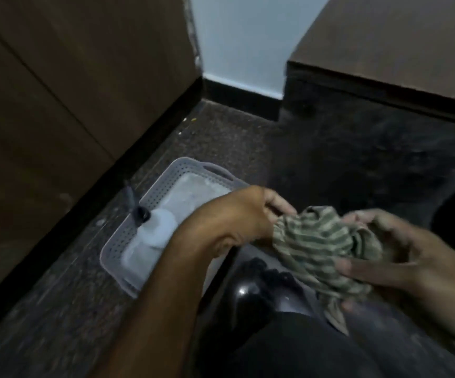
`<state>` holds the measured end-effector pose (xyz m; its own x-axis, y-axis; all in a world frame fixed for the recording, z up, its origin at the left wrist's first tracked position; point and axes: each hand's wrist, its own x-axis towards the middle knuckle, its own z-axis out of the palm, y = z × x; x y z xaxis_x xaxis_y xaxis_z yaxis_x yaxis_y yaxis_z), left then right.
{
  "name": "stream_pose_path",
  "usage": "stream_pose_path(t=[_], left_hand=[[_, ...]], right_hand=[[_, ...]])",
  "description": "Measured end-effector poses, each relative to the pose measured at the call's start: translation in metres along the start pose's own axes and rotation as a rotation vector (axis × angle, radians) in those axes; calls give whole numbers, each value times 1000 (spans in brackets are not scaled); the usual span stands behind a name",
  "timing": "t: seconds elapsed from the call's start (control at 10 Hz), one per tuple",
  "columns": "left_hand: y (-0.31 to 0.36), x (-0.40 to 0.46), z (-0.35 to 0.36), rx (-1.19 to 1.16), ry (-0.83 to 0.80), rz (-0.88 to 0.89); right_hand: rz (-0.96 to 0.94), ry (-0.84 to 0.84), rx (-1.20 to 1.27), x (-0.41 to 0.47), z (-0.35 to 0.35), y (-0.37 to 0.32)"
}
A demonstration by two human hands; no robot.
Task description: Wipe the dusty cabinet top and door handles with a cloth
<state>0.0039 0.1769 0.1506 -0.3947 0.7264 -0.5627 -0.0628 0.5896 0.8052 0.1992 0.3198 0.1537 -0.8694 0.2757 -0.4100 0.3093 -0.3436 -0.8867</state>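
Observation:
A crumpled cloth (320,246) with green and beige stripes hangs between both my hands, low in the middle right of the view. My left hand (242,214) pinches its left edge. My right hand (400,257) grips the bunched right side, fingers curled around the fabric. The low dark brown cabinet top (400,42) lies at the upper right, above and beyond the cloth. No door handle shows.
A grey perforated plastic basket (166,175) stands on the dark floor left of my left forearm, holding a white spray bottle (152,236) with a black nozzle. A tall brown cabinet (65,85) fills the left. A shiny black shoe (250,293) is below the cloth.

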Motion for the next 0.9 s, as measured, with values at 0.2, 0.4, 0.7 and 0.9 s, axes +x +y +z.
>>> stream_pose_path(t=[0.2,0.4,0.7,0.9], left_hand=[[-76,0,-14,-86,712,-103],[-137,19,-14,-47,932,-10],[-184,65,-24,-90,727,-182],[-170,69,-17,-5,815,-205]], right_hand=[[153,26,-68,108,66,19],[95,77,-246,200,126,60],[71,88,-681,239,124,116],[131,15,-606,238,116,107]])
